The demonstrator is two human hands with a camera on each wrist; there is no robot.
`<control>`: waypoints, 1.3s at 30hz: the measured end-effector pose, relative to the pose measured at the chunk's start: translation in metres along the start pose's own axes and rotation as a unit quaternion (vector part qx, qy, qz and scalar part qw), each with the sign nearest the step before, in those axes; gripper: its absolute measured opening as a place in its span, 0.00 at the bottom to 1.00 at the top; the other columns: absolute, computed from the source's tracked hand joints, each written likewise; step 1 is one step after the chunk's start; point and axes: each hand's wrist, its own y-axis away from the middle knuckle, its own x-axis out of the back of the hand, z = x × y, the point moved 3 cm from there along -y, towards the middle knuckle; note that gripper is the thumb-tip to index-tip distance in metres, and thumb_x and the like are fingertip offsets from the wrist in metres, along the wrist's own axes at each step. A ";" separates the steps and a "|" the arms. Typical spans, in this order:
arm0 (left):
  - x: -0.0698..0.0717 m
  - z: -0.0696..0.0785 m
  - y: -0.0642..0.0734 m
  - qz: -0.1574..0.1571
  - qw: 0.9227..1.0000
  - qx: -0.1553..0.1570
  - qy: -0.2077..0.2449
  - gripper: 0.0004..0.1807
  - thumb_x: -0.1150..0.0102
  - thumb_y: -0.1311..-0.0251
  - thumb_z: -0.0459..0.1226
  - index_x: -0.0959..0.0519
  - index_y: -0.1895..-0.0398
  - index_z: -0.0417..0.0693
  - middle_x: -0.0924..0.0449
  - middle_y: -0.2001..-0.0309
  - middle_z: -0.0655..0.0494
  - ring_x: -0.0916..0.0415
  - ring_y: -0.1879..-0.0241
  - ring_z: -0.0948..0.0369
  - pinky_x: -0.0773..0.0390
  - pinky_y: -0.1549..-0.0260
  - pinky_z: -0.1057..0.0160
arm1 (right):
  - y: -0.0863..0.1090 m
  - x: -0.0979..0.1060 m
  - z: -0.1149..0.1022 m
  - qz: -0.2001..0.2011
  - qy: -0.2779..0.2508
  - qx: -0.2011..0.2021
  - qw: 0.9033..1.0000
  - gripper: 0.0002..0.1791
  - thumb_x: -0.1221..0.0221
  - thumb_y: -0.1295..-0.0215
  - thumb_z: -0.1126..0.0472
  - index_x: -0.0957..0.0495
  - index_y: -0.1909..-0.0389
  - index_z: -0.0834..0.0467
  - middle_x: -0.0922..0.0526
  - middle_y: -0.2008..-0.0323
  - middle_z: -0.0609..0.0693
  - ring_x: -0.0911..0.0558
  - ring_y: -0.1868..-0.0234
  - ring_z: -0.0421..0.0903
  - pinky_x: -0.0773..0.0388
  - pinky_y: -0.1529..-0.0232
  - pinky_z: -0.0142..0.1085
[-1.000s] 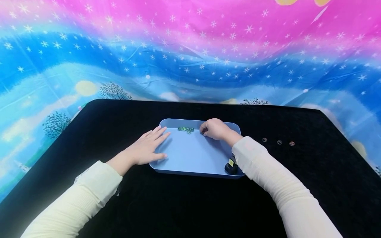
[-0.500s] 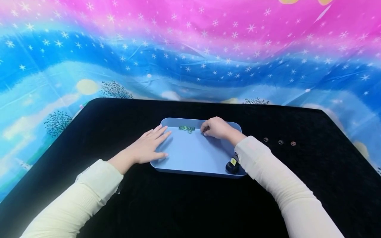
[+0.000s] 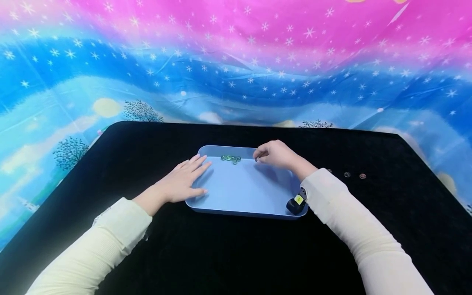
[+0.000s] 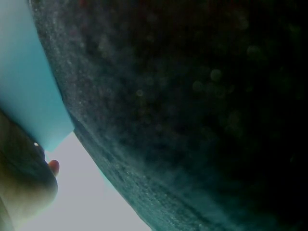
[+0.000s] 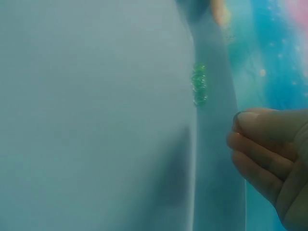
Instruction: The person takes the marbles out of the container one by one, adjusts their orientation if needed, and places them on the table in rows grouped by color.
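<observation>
A shallow blue tray (image 3: 236, 188) lies on the black table. Against its far wall sits a cluster of several clear green glass pebbles (image 3: 231, 159), seen also as green pebbles (image 5: 199, 85) in the right wrist view. My right hand (image 3: 276, 155) is over the tray's far right part. Thumb and fingertips of the right hand (image 5: 274, 154) pinch a small dark-edged round thing (image 5: 237, 115), mostly hidden by the fingers. My left hand (image 3: 178, 182) rests across the tray's left rim with fingers spread, holding nothing.
Right of the tray, small round coin-like pieces (image 3: 347, 174) lie in a row on the black tabletop (image 3: 243, 254); the right sleeve partly covers one. A black wrist camera (image 3: 296, 204) hangs at the right cuff. A patterned cloth (image 3: 221, 61) hangs behind the table.
My right hand has lifted and shifted right, away from the green pebbles, with the small round thing in its fingertips. My left hand and the pebbles have stayed put.
</observation>
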 end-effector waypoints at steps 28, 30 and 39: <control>0.001 0.000 0.002 0.003 1.000 -0.003 0.000 0.41 0.54 0.46 0.56 0.53 0.34 0.47 0.61 0.34 0.48 0.69 0.36 0.54 0.59 0.42 0.50 | 0.040 0.030 -0.011 0.050 -0.107 -0.008 0.993 0.11 0.45 0.43 0.62 0.22 0.59 0.55 0.20 0.62 0.48 0.22 0.60 0.42 0.27 0.61 0.37; 0.001 0.000 0.001 0.004 1.000 -0.003 0.002 0.41 0.53 0.46 0.56 0.53 0.34 0.46 0.61 0.34 0.48 0.69 0.36 0.53 0.59 0.42 0.50 | 0.044 0.032 -0.010 0.055 -0.106 -0.008 0.993 0.10 0.45 0.43 0.62 0.22 0.59 0.55 0.20 0.62 0.49 0.22 0.60 0.42 0.27 0.61 0.38; 0.002 0.001 0.001 0.000 1.000 -0.003 0.000 0.41 0.54 0.47 0.56 0.53 0.34 0.47 0.61 0.33 0.49 0.70 0.36 0.54 0.59 0.42 0.51 | 0.062 0.037 0.003 0.079 -0.100 -0.015 0.992 0.10 0.44 0.44 0.62 0.22 0.60 0.56 0.21 0.61 0.51 0.22 0.60 0.43 0.26 0.62 0.38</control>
